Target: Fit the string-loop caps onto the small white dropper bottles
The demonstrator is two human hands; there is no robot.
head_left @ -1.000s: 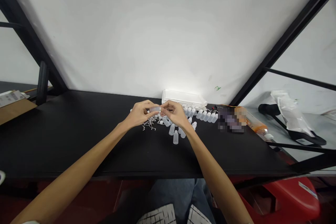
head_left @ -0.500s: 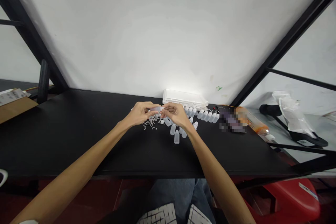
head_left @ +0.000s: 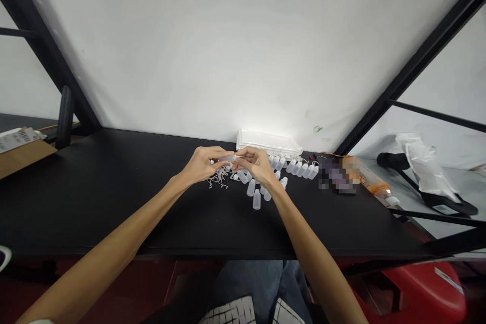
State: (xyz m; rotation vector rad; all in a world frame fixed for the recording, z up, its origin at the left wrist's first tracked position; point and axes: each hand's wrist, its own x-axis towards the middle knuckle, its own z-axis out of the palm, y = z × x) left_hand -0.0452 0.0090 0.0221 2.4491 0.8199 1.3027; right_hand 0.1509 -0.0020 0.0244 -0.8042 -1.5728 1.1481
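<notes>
Between my two hands, above the black table, lies a small translucent squeeze bottle (head_left: 226, 158) on its side. My left hand (head_left: 205, 163) is closed on the bottle's body. The fingertips of my right hand (head_left: 253, 163) pinch its other end, the neck or cap, which they largely hide. Below the hands is a pile of thin white looped pieces (head_left: 219, 177). Several similar bottles (head_left: 256, 199) lie loose just to the right of the pile, and a row of capped bottles (head_left: 302, 169) rests farther right.
A stack of flat white sheets or bags (head_left: 268, 140) lies against the wall. On the right are a blurred-out dark object (head_left: 337, 174) and an orange-labelled drink bottle (head_left: 374, 185). A cardboard box (head_left: 26, 152) sits at the left. The black table (head_left: 114, 202) runs beneath everything.
My hands stay together at the bottle, with a small shift of the left fingers showing more of its body. The view has moved slightly; the other things lie as before.
</notes>
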